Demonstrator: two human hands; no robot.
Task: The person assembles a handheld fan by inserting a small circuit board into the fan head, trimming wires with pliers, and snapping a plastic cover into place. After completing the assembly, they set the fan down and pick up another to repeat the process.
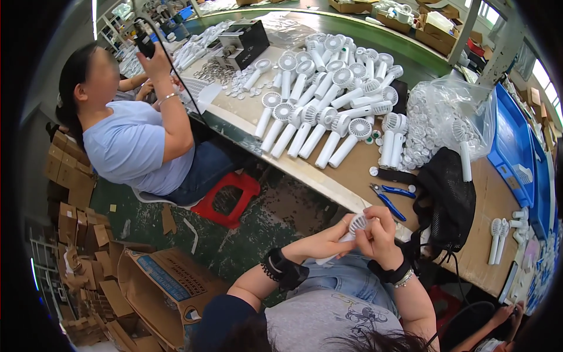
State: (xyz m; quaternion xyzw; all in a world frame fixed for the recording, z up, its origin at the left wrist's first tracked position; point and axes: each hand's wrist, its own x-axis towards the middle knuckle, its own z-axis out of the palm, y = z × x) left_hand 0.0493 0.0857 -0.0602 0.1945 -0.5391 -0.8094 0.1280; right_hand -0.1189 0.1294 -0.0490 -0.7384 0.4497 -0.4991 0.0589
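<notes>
You're holding one small white handheld fan (353, 227) over your lap, just off the edge of the workbench (352, 170). Left hand (331, 239) is closed around the handle from below; right hand (380, 232) is curled over the round head, fingertips pressing on the grille. Keep the head square to your thumbs and press evenly around the rim, I'd say. Both wrists are bent inward, elbows tucked in. Blue pliers (390, 198) lie untouched on the bench nearby.
</notes>
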